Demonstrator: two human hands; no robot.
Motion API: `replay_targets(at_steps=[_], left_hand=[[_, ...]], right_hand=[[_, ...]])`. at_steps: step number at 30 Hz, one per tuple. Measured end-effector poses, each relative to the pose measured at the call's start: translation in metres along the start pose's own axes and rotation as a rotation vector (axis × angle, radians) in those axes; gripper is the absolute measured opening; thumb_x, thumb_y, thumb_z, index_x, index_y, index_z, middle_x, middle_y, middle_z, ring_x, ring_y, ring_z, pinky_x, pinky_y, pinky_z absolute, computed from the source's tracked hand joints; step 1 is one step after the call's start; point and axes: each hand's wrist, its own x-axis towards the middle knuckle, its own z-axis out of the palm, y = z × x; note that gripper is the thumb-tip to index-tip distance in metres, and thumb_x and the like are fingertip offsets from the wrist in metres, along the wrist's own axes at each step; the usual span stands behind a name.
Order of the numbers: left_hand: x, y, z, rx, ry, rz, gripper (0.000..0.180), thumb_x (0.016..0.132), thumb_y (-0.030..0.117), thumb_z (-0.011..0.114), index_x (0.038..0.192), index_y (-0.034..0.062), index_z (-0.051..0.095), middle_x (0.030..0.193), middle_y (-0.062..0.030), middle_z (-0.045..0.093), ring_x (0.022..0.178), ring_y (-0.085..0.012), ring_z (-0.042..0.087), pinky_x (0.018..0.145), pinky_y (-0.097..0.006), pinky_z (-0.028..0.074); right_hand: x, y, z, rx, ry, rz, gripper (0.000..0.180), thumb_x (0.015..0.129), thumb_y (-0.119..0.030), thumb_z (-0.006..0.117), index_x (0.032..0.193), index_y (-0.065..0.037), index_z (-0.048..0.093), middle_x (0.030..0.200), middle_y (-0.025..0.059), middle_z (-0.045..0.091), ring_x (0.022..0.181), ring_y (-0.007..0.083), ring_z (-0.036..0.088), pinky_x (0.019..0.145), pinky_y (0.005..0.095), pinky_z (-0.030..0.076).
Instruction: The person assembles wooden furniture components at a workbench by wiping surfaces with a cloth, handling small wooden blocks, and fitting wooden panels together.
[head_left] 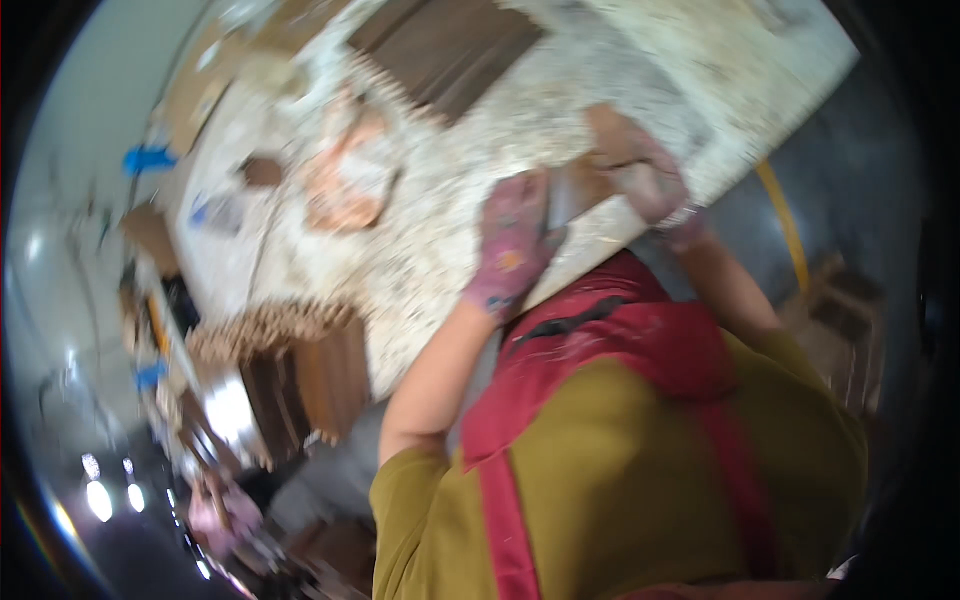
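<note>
Resting over the near edge of the pale, dust-streaked table [430, 255], both gloved hands are flanking a brownish-grey piece [578, 190]. The piece is lying to the right of the left hand [512, 240] and to the left of the right hand [648, 178], just inside the table edge. Both hands are standing close to it, and neither is clearly nearer. Its long axis is not showing reliably, since the hands and motion blur are masking its ends. On the left hand, the fingers are pointing away from the body and the thumb is standing out toward the piece; whether they are gripping it, I cannot tell. The right hand's fingers are appearing bent, but blur is hiding what, if anything, they are holding. Beyond the hands, a dark brown stack [450, 50] is sitting on the table. A crumpled orange-and-white item [350, 180] is lying left of centre, and a second brown stack [330, 375] is standing at lower left.
</note>
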Motion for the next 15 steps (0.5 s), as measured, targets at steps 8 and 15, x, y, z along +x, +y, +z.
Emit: replay_targets(at_steps=[8, 15], left_hand=[[-0.095, -0.010, -0.091, 0.010, 0.222, -0.206, 0.056, 0.081, 0.024, 0.066, 0.130, 0.0012, 0.052, 0.115, -0.0201, 0.058, 0.106, -0.0387, 0.056, 0.094, -0.044, 0.045], [-0.255, -0.025, -0.179, 0.457, 0.440, -0.610, 0.056, 0.083, 0.025, 0.072, 0.130, -0.0012, 0.057, 0.124, -0.0218, 0.060, 0.113, -0.0396, 0.057, 0.099, -0.043, 0.046]], right_hand=[[0.040, -0.007, -0.015, 1.111, 0.126, 0.508, 0.041, 0.099, -0.015, 0.057, 0.136, 0.001, 0.051, 0.129, 0.0192, 0.059, 0.114, 0.0326, 0.060, 0.097, 0.0417, 0.052], [0.059, -0.036, 0.069, 1.016, -0.111, 0.649, 0.042, 0.096, -0.018, 0.061, 0.135, -0.007, 0.052, 0.121, 0.0114, 0.062, 0.102, 0.0235, 0.061, 0.088, 0.0358, 0.051]])
